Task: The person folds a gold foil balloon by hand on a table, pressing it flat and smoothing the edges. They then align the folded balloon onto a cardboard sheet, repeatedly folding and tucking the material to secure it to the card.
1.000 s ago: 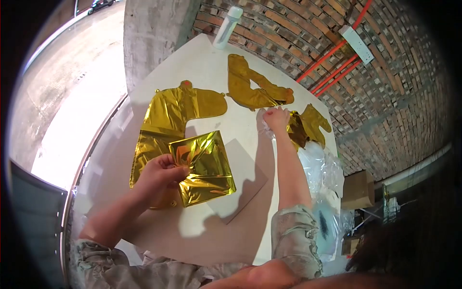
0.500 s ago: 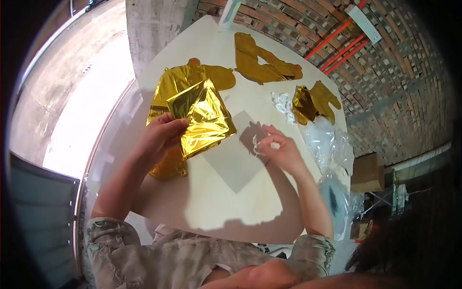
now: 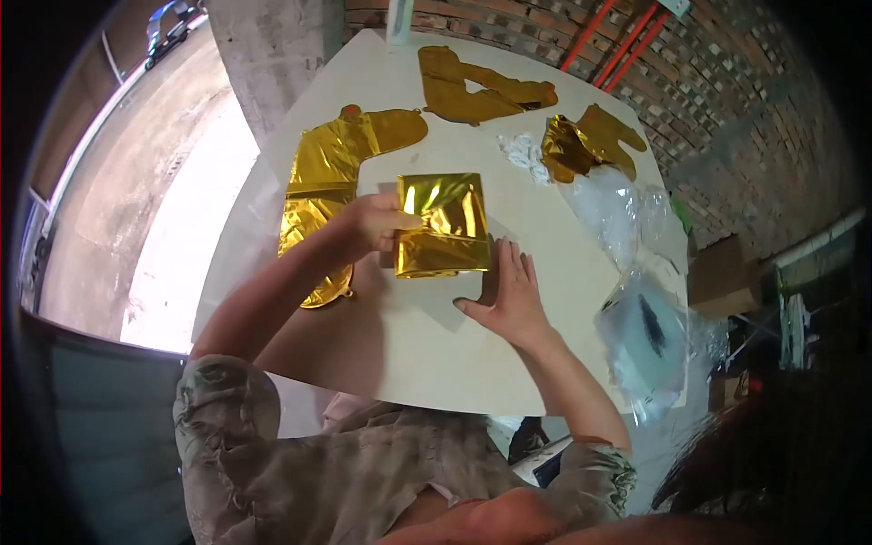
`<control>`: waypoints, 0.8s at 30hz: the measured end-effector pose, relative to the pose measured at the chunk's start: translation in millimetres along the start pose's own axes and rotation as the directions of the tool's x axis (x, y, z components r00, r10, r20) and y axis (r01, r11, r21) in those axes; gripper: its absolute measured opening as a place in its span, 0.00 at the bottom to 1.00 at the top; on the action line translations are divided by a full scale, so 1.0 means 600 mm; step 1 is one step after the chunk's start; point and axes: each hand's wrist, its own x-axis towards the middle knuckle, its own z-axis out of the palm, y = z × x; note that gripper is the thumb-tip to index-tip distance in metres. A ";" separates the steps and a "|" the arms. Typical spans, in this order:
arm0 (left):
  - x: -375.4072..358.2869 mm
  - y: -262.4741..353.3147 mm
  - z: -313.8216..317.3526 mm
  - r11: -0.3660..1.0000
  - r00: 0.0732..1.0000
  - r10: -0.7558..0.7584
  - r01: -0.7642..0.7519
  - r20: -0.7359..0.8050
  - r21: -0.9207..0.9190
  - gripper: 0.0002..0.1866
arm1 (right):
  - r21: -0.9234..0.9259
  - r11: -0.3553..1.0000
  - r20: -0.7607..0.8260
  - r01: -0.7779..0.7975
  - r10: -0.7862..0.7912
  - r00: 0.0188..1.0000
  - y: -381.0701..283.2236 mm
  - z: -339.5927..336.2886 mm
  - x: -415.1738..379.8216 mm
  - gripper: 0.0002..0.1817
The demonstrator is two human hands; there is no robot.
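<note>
My left hand (image 3: pixel 374 222) pinches the left edge of a folded gold foil piece (image 3: pixel 442 250), thumb on top. The foil is roughly square and shiny, just above a faint grey square sheet (image 3: pixel 445 313) on the table. My right hand (image 3: pixel 514 300) is open beside the foil's lower right, thumb and fingers apart, nothing visible in it. A large flat gold foil shape (image 3: pixel 322 168) lies left of the hands.
Another flat gold shape (image 3: pixel 454 95) lies at the table's far side. Crumpled gold foil (image 3: pixel 568 150), white scraps (image 3: pixel 522 154) and clear plastic bags (image 3: pixel 604 213) are on the right. A white cylinder (image 3: pixel 400 20) stands at the far edge.
The foil in my left hand has moved right and turned from tilted to nearly square-on. My right hand has gone from curled fingers near a thin white strip to spread fingers; the strip no longer shows there.
</note>
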 end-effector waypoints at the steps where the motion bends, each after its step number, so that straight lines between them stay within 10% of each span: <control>1: 0.018 -0.019 0.005 0.999 0.997 -0.017 0.021 0.079 -0.048 0.12 | 0.050 0.998 0.094 0.045 -0.050 0.994 0.003 -0.014 -0.003 0.66; 3: 0.029 -0.043 0.030 0.993 0.985 -0.076 0.088 0.152 -0.080 0.11 | 0.166 0.985 0.317 0.049 -0.100 0.943 0.005 -0.055 -0.014 0.69; 8: -0.001 -0.077 0.079 0.957 0.946 -0.289 0.289 0.147 0.026 0.13 | 0.189 0.957 0.273 0.219 -0.265 0.925 0.043 -0.057 -0.054 0.72; 19: -0.019 -0.088 0.074 0.938 0.988 -0.143 0.153 -0.055 0.312 0.08 | 0.257 0.940 0.222 0.225 -0.284 0.933 0.038 -0.070 -0.056 0.69; 22: -0.020 -0.086 0.074 0.942 0.986 -0.161 0.166 -0.041 0.293 0.08 | 0.376 0.909 0.180 0.177 -0.259 0.949 0.035 -0.092 -0.059 0.60; 24: -0.023 -0.084 0.073 0.944 0.983 -0.181 0.182 -0.028 0.277 0.09 | 0.367 0.928 0.109 -0.065 0.027 0.994 0.010 -0.118 -0.078 0.38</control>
